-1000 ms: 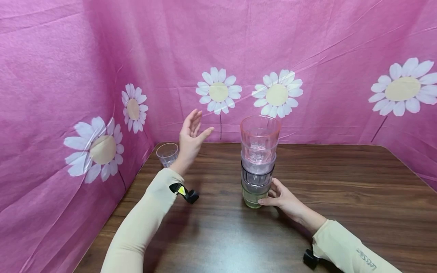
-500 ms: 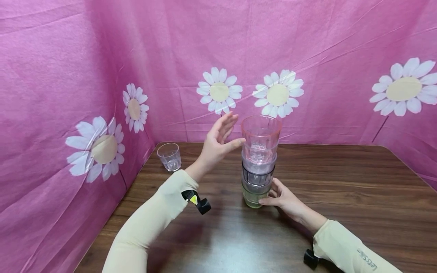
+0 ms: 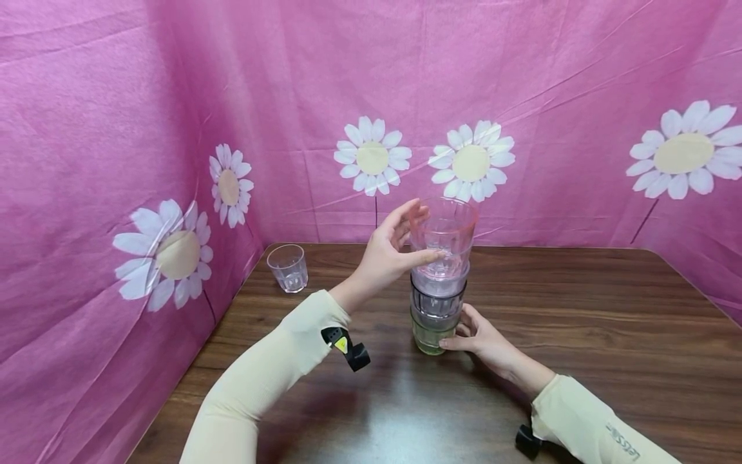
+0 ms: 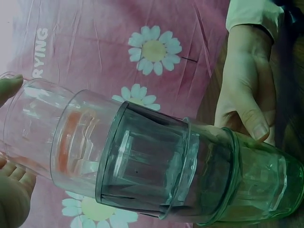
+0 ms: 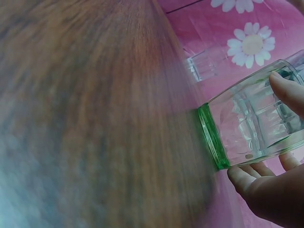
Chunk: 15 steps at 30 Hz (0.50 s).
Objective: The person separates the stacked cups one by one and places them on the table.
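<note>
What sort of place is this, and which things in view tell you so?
Probably an indoor tabletop corner set up for recording: a pink daisy-print cloth hangs behind and along one side of a wood-grain table, and small black devices sit at both wrists.

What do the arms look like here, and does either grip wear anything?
The left sleeve is pale cream, with a black device bearing a yellow patch near its end. The right sleeve, also cream, carries dark lettering; a black piece shows near its end. The left grip and right grip are bare human hands, ungloved.
</note>
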Each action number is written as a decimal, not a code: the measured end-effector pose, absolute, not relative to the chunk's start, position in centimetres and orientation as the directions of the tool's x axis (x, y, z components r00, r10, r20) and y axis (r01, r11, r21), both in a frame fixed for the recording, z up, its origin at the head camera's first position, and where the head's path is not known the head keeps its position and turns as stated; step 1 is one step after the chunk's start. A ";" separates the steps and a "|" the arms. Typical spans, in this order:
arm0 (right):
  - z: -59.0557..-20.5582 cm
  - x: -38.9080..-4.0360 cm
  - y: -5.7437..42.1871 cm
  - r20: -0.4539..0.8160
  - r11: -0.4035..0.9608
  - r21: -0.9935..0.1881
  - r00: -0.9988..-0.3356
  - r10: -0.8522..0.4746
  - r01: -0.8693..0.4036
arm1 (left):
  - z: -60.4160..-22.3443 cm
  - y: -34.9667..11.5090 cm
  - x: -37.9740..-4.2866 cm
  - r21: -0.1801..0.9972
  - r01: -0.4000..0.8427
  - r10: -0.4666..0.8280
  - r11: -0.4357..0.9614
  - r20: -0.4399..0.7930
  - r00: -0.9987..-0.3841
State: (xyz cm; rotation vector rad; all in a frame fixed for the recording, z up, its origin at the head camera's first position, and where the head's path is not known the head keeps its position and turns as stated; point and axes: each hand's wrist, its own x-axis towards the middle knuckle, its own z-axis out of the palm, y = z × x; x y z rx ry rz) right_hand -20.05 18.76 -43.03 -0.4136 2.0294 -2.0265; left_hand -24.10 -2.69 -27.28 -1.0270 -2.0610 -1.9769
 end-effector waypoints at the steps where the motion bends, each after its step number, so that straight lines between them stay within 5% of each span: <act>1: -43.1 -20.1 18.8 0.026 -0.004 -1.000 -0.931 -0.363 -0.026 | -27.3 -2.7 -24.1 0.847 0.527 0.390 -0.071 0.510 -0.767; 15: -43.2 -20.0 18.9 0.029 -0.011 -1.000 -0.930 -0.365 -0.027 | -27.1 -2.7 -24.2 0.839 0.544 0.386 -0.035 0.513 -0.767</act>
